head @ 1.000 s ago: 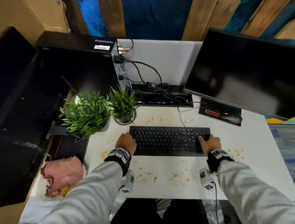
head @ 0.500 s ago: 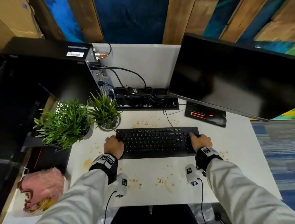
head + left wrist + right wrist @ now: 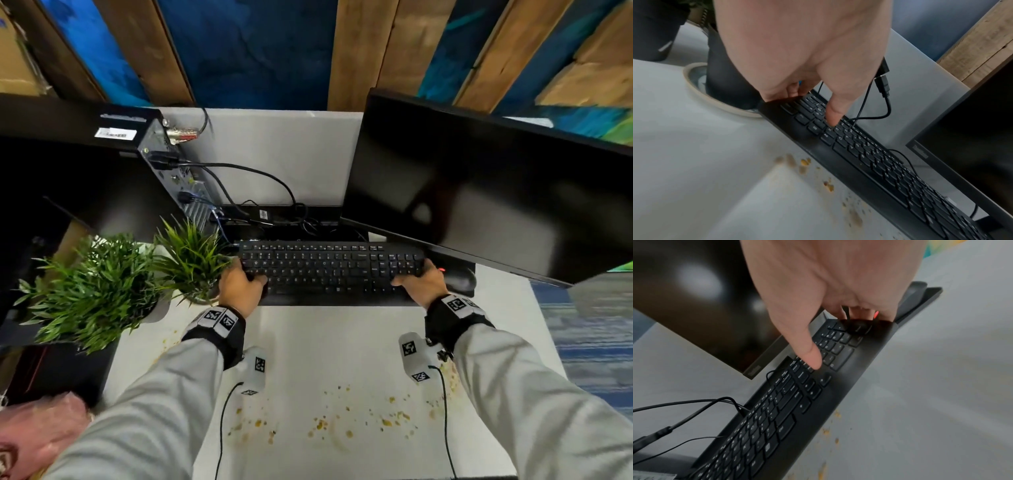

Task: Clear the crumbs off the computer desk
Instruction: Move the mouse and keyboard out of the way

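Note:
Orange-brown crumbs [image 3: 322,425] lie scattered over the front of the white desk [image 3: 325,342]. A black keyboard [image 3: 329,270] sits far back, just under the monitor. My left hand [image 3: 245,277] grips its left end, thumb on the keys and fingers curled round the edge. My right hand [image 3: 419,279] grips the right end the same way. The left wrist view shows the left hand [image 3: 803,48] on the keyboard [image 3: 869,159], with crumbs [image 3: 803,162] in front of it. The right wrist view shows the right hand [image 3: 834,280], the keyboard [image 3: 777,418] and crumbs [image 3: 826,431].
A black monitor [image 3: 479,192] overhangs the back right, with a mouse [image 3: 459,277] below it. Two potted green plants [image 3: 96,281] [image 3: 191,260] stand left of the keyboard. A computer tower [image 3: 85,171] and cables [image 3: 274,212] fill the back left. A pink cloth [image 3: 34,431] lies front left.
Both hands have moved the keyboard away from me, up against the plant and under the monitor. The desk where it lay is now bare, and the crumbs behind it are hidden.

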